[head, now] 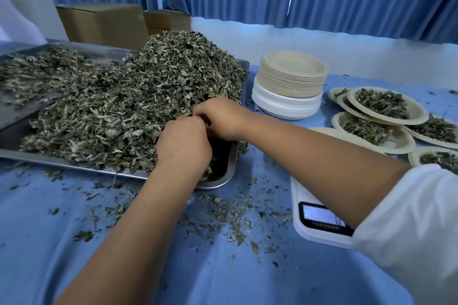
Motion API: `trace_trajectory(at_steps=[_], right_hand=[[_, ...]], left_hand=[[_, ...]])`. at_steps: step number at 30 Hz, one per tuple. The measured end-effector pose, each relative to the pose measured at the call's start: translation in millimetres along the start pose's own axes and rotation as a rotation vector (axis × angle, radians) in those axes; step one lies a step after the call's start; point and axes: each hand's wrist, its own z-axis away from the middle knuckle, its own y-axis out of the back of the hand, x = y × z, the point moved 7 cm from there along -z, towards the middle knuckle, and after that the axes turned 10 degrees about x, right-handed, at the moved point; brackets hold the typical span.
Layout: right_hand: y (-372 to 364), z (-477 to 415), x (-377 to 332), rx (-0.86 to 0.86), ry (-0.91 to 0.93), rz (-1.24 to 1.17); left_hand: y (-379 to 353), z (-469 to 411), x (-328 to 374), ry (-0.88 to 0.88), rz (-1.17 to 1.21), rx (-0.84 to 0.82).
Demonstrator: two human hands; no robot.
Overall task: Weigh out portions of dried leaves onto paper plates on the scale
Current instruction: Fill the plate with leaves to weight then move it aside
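A big heap of dried leaves (138, 96) fills a steel tray (244, 74) on the left. Both hands dig into the heap's near right corner. My left hand (183, 146) curls its fingers into the leaves, and my right hand (220, 116) does the same just behind it, knuckles touching. A white scale (319, 220) with a lit display lies at the right, partly under my right forearm. A paper plate (347, 136) sits on it, mostly hidden by the arm.
A stack of tan and white paper plates (290, 84) stands behind the scale. Several filled plates (386, 106) overlap at the far right. Loose leaf bits litter the blue cloth (223, 210). Cardboard boxes (104, 25) stand behind the tray.
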Motion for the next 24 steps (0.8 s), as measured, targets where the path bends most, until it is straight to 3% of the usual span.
trace_trajectory(at_steps=[9, 17, 24], right_hand=[[37.6, 5.5, 27.8, 0.192, -0.222, -0.327], [65.2, 24.1, 31.3, 0.270, -0.317, -0.647], [107.7, 54.3, 40.9, 0.368, -0.364, -0.768]], left_hand=[[-1.6, 1.6, 0.3, 0.017, 0.050, -0.013], [10.4, 9.2, 26.0, -0.141, 0.191, 0.092], [20.7, 28.2, 59.4, -0.351, 0.291, 0.171]])
